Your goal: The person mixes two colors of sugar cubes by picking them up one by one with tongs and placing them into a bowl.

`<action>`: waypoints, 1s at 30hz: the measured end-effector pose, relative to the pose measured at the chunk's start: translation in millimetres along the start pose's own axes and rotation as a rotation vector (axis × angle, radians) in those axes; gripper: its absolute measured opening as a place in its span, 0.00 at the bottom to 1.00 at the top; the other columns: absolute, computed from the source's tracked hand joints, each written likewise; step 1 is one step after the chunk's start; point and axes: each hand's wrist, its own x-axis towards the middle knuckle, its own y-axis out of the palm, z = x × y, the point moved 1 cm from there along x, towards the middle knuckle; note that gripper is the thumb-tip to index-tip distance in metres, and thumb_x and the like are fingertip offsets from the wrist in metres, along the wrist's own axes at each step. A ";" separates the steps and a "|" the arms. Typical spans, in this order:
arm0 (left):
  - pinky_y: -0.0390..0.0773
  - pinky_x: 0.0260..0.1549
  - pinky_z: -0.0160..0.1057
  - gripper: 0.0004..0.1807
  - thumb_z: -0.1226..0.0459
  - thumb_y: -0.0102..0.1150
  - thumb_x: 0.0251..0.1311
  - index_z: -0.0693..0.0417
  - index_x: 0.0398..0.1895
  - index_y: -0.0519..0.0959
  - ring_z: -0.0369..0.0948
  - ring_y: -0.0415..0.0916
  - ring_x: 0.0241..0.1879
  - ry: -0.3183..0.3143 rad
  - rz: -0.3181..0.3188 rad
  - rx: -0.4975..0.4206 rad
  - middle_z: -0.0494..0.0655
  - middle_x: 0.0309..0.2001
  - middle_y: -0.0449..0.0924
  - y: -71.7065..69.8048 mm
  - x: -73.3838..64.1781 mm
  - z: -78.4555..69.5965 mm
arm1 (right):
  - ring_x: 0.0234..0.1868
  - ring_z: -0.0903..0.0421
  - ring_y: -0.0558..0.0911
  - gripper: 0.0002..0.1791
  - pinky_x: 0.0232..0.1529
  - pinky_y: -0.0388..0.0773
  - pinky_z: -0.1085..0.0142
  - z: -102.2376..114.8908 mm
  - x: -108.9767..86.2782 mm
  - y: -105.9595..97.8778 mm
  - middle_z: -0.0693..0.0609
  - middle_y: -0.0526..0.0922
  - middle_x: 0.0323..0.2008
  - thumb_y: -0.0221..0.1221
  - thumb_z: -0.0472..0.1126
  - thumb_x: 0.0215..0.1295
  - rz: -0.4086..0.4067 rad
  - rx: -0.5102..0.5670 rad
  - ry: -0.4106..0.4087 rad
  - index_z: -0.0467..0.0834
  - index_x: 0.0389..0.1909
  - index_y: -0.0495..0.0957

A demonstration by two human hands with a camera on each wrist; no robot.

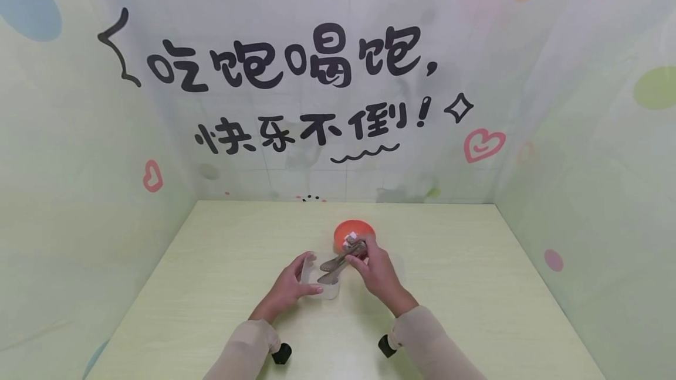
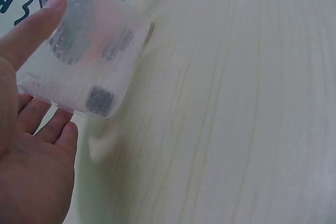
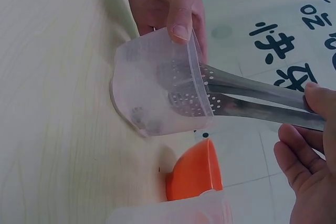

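Note:
My left hand grips a clear plastic container by its side, with the thumb near the rim. In my right hand is a pair of metal tongs. Their perforated tips reach inside the container, as the right wrist view shows through its wall. A small dark block lies at the container's bottom in the left wrist view. Just beyond the tongs stands an orange bowl with white and greyish pieces in it, partly covered by my right hand.
Another clear container stands close to the bowl, half hidden behind my right hand in the head view. The pale wooden table meets printed walls at its back and sides.

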 end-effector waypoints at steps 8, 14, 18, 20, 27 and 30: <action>0.58 0.66 0.56 0.50 0.64 0.77 0.45 0.55 0.73 0.60 0.56 0.57 0.70 0.019 -0.005 0.001 0.55 0.69 0.63 0.2 5.6 12.5 | 0.34 0.59 0.77 0.18 0.34 0.78 0.67 4.3 1.5 0.7 0.55 0.81 0.35 0.63 0.38 0.64 0.076 -0.016 -0.012 0.42 0.51 0.68; 0.57 0.66 0.56 0.51 0.60 0.77 0.45 0.52 0.73 0.60 0.55 0.56 0.70 0.010 -0.006 0.019 0.53 0.70 0.63 0.7 6.6 14.7 | 0.34 0.58 0.77 0.17 0.32 0.78 0.68 10.8 3.7 2.7 0.54 0.80 0.35 0.63 0.37 0.64 0.128 -0.053 0.004 0.42 0.50 0.69; 0.57 0.67 0.57 0.51 0.60 0.77 0.45 0.52 0.73 0.60 0.55 0.55 0.70 0.013 -0.008 0.025 0.53 0.70 0.63 0.7 6.3 14.8 | 0.34 0.59 0.77 0.17 0.32 0.78 0.69 13.1 5.7 6.9 0.55 0.79 0.36 0.63 0.37 0.64 0.151 -0.096 0.015 0.44 0.49 0.68; 0.57 0.66 0.57 0.51 0.60 0.77 0.46 0.52 0.73 0.59 0.56 0.55 0.70 0.012 -0.009 0.030 0.53 0.70 0.63 1.1 6.4 14.9 | 0.34 0.60 0.77 0.17 0.32 0.78 0.69 13.5 6.2 8.2 0.56 0.79 0.35 0.63 0.37 0.64 0.154 -0.109 0.019 0.46 0.49 0.68; 0.58 0.65 0.59 0.51 0.58 0.77 0.45 0.51 0.73 0.59 0.57 0.56 0.70 0.007 -0.015 0.057 0.53 0.70 0.64 1.7 6.4 15.2 | 0.31 0.59 0.76 0.16 0.30 0.77 0.69 15.9 6.0 8.7 0.57 0.78 0.33 0.64 0.38 0.64 0.147 -0.128 0.026 0.48 0.47 0.68; 0.58 0.66 0.59 0.51 0.57 0.77 0.45 0.50 0.73 0.60 0.56 0.56 0.70 -0.007 -0.017 0.056 0.52 0.70 0.63 1.8 6.4 15.6 | 0.31 0.59 0.76 0.16 0.29 0.76 0.69 15.4 5.6 8.8 0.56 0.79 0.33 0.64 0.38 0.63 0.139 -0.132 0.019 0.47 0.47 0.68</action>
